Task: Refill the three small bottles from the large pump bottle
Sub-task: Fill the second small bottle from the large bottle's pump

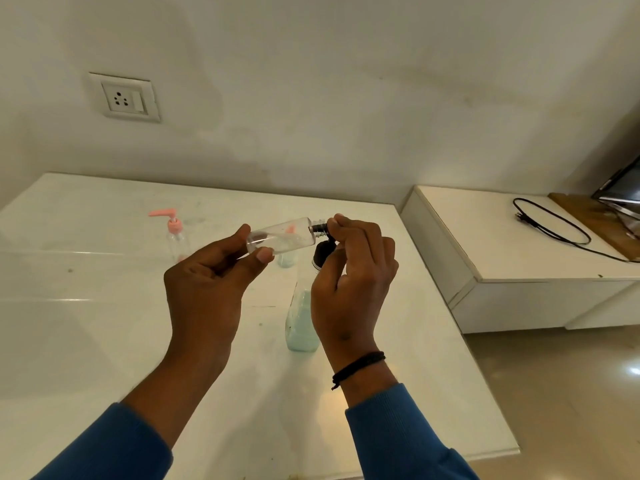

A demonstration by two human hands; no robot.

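My left hand holds a small clear bottle on its side above the table, pinched near its base, its uncapped threaded neck pointing right. My right hand has its fingers curled round the black pump head of the large pump bottle, right at the small bottle's mouth. The large bottle stands on the table with pale blue-green liquid in its lower part; my right hand hides part of it. A second small bottle with a pink pump stands at the back left. A third, with some pale liquid, stands behind the held one.
The white table meets the wall at the back, with a wall socket above it. To the right stands a lower white unit with a black cable, a wooden board and a dark screen. The floor lies at lower right.
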